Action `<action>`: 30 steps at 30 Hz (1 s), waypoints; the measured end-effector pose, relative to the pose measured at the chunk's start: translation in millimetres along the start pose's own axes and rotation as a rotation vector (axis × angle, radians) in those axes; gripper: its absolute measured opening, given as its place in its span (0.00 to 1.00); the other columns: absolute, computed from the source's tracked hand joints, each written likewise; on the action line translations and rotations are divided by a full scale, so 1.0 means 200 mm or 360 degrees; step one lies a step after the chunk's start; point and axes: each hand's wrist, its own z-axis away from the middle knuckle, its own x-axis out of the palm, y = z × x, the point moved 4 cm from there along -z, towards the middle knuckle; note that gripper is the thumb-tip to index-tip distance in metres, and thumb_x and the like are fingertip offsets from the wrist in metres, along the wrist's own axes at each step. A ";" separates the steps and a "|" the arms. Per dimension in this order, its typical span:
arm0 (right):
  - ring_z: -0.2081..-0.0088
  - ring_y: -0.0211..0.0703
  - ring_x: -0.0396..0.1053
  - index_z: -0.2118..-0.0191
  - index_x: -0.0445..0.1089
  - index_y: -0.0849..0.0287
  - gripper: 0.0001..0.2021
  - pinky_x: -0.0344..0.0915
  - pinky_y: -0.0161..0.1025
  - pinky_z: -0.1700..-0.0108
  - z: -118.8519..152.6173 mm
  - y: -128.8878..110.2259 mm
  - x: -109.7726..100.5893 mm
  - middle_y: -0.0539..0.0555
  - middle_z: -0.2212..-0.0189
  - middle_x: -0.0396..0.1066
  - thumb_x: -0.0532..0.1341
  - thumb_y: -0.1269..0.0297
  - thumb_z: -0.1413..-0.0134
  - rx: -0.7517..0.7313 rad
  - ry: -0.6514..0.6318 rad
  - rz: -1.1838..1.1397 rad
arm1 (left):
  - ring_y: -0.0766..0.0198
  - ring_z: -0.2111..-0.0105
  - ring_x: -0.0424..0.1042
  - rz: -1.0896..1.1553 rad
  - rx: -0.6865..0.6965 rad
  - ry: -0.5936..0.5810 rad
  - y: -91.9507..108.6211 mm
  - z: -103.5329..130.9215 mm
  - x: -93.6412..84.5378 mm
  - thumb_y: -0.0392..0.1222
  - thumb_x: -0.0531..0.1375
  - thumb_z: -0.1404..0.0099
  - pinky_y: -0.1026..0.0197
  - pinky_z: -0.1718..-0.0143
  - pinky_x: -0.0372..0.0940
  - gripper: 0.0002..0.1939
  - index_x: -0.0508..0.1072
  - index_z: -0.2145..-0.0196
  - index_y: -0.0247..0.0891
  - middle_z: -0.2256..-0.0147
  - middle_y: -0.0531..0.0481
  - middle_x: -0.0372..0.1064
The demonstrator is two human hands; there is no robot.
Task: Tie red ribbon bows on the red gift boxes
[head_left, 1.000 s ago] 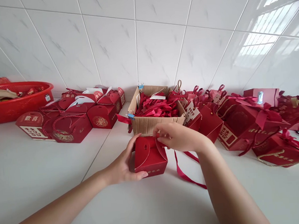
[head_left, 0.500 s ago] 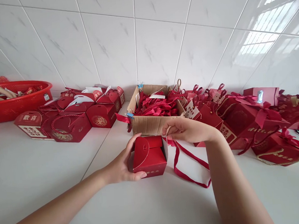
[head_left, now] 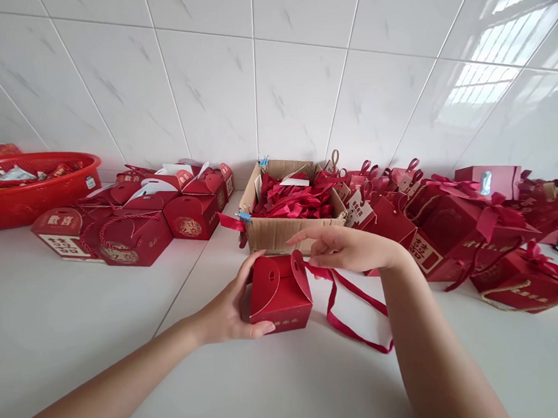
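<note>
A small red gift box [head_left: 280, 302] stands on the white tabletop in front of me, its two rounded, slotted flaps folded in over the top. My left hand [head_left: 235, 299] grips its left side, thumb at the front and fingers behind. Just above the box's right edge is my right hand [head_left: 340, 246], with the index finger stretched out over the back of the box. Its other fingers are curled on one end of a red ribbon [head_left: 333, 320], which loops down onto the table beside the box.
Behind the box stands a cardboard carton [head_left: 290, 232] of red ribbons with clips on its rim. Several red gift boxes [head_left: 139, 236] sit at the left, near a red plastic basin [head_left: 56, 197] of packets. Finished-looking boxes with bows [head_left: 454, 227] crowd the right side.
The box's right flap has folded inward over the top. My right index finger has stretched out to the left. Another person's hand has left the basin.
</note>
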 end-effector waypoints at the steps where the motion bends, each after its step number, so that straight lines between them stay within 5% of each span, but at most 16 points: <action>1: 0.76 0.32 0.54 0.44 0.63 0.54 0.23 0.55 0.31 0.74 0.00 0.00 0.01 0.45 0.77 0.60 0.55 0.73 0.46 0.0007 -0.0015 -0.0008 | 0.50 0.47 0.64 0.0007 -0.0002 -0.0004 0.00 0.00 0.00 0.40 0.65 0.44 0.50 0.52 0.66 0.53 0.27 0.37 0.49 0.43 0.38 0.55; 8: 0.70 0.35 0.63 0.43 0.63 0.55 0.23 0.60 0.33 0.68 -0.05 -0.02 0.07 0.49 0.70 0.67 0.53 0.73 0.45 -0.0034 -0.0112 -0.0127 | 0.47 0.43 0.60 -0.0055 -0.0017 0.0033 -0.01 0.00 -0.01 0.40 0.65 0.45 0.47 0.48 0.64 0.55 0.28 0.36 0.48 0.41 0.37 0.52; 13: 0.73 0.34 0.57 0.47 0.65 0.57 0.22 0.58 0.32 0.71 -0.02 -0.03 0.01 0.47 0.74 0.61 0.54 0.76 0.48 -0.0052 0.0112 -0.0033 | 0.48 0.44 0.61 -0.0046 -0.0001 0.0045 -0.01 0.01 -0.01 0.41 0.66 0.46 0.47 0.49 0.64 0.55 0.28 0.36 0.47 0.41 0.37 0.53; 17: 0.69 0.34 0.62 0.48 0.65 0.59 0.23 0.62 0.33 0.67 0.02 -0.03 -0.03 0.49 0.70 0.65 0.54 0.79 0.52 -0.0074 0.0157 -0.0084 | 0.48 0.46 0.63 0.0012 -0.0013 0.0015 -0.01 0.01 0.00 0.42 0.65 0.45 0.47 0.50 0.65 0.54 0.28 0.36 0.50 0.42 0.38 0.55; 22: 0.55 0.42 0.69 0.52 0.68 0.59 0.17 0.67 0.39 0.54 0.03 -0.01 -0.06 0.54 0.59 0.71 0.58 0.73 0.49 0.0024 0.0345 -0.0131 | 0.48 0.47 0.65 0.0064 -0.0037 -0.0004 0.00 0.00 0.00 0.43 0.66 0.45 0.47 0.51 0.66 0.54 0.28 0.37 0.50 0.42 0.37 0.54; 30: 0.58 0.44 0.72 0.63 0.77 0.56 0.10 0.68 0.41 0.52 0.04 -0.02 -0.07 0.51 0.61 0.76 0.57 0.67 0.45 0.0001 0.0272 0.0050 | 0.48 0.44 0.61 -0.0006 -0.0019 -0.0011 -0.01 0.01 0.00 0.42 0.66 0.44 0.48 0.49 0.64 0.55 0.26 0.37 0.50 0.40 0.36 0.50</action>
